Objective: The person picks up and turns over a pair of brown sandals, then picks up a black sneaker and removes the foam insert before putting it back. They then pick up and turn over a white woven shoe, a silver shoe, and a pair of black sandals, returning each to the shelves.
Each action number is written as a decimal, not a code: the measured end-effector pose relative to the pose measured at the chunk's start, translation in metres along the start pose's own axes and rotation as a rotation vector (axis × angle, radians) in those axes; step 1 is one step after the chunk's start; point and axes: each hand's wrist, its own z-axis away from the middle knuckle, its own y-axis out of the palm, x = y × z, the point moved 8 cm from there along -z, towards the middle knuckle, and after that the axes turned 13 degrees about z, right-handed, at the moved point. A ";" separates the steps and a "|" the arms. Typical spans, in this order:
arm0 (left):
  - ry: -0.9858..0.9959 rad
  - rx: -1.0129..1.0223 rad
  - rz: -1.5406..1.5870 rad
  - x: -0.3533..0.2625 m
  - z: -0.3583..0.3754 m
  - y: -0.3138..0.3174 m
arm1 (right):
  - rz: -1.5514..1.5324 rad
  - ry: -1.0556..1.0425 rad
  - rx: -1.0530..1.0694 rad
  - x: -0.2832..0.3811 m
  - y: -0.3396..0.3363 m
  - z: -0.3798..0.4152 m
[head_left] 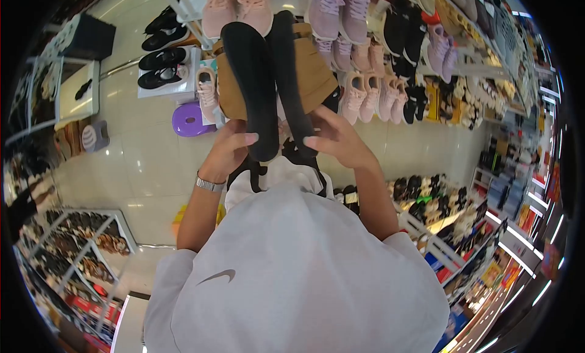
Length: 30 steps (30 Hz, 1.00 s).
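My left hand grips one sandal of a pair, the left sandal, near its lower end with the thumb on the long black sole. Its wide brown upper shows behind the sole on the outer side. My right hand is closed on the other one, the right sandal, thumb pressed on the black sole and fingers behind the brown part. Both sandals are held up side by side, tilted slightly, in front of my chest. The fingers behind them are partly hidden.
Pink sneakers and lilac sneakers line the racks ahead. A purple stool stands on the tiled floor to the left. Black shoes rest on a white stand. Shoe shelves rise at lower left, with more racks on the right.
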 end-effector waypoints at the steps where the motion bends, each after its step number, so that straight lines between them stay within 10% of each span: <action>1: -0.007 0.003 -0.019 -0.002 -0.006 -0.002 | -0.056 -0.036 -0.048 -0.006 -0.003 0.003; 14: -0.238 -0.002 0.098 0.044 -0.047 0.039 | -0.891 -0.336 -0.382 -0.051 -0.027 0.083; 30: -0.290 0.067 -0.299 0.177 -0.119 0.171 | -0.780 -0.232 -0.685 -0.114 -0.138 0.217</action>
